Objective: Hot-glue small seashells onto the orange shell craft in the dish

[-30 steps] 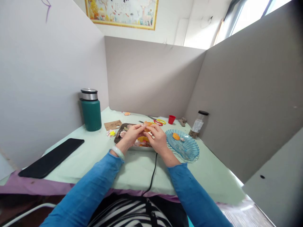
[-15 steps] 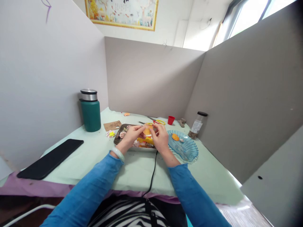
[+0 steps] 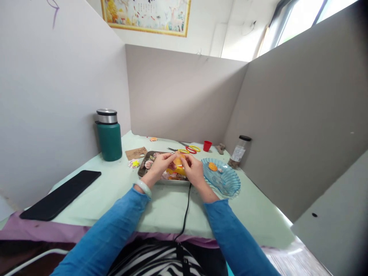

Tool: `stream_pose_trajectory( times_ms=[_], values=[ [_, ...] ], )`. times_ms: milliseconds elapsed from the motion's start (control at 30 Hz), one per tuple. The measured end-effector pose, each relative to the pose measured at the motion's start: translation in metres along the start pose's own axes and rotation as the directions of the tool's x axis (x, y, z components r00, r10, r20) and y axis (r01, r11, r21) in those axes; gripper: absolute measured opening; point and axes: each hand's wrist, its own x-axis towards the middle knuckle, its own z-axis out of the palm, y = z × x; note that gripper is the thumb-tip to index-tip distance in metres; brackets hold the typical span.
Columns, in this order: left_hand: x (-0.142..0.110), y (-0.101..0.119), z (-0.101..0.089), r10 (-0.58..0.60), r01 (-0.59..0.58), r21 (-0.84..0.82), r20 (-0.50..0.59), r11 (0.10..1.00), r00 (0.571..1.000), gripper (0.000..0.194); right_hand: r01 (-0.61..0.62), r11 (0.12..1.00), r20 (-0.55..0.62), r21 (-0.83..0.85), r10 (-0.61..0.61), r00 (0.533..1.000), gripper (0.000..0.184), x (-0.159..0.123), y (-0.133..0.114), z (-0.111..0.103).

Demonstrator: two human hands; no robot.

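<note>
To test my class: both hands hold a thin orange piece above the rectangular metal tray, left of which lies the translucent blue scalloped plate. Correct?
No: the head view shows the blue scalloped plate right of the metal tray. The left hand and right hand hold the thin orange piece above it.

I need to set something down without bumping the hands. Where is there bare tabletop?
Bare green cloth lies between the black mat and left sleeve; another patch lies between the blue plate, right sleeve and right partition. Crowded: around the metal tray, below the left hand and right hand, with scissors behind.
</note>
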Motion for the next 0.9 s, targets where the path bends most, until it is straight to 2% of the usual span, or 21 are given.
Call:
stream_pose_trajectory(
  times_ms=[333, 567, 900],
  values=[
    [-0.0016, 0.002, -0.0007, -0.01, 0.01, 0.047, 0.003, 0.999, 1.0, 0.039, 0.014, 1.0, 0.02, 0.005, -0.015, 1.0, 0.027, -0.0008, -0.0019, -0.0012],
    [-0.002, 0.0015, 0.0008, 0.019, -0.019, 0.024, -0.002, 1.0, 1.0, 0.039, -0.012, 1.0, 0.026, 0.01, 0.012, 1.0, 0.029, -0.0007, -0.0016, -0.0018],
    [-0.0033, 0.0044, 0.0037, 0.005, -0.004, 0.081, -0.007, 0.997, 1.0, 0.04, -0.044, 0.999, 0.048, -0.003, 0.044, 0.998, 0.031, 0.0008, -0.002, -0.0035]
  ],
)
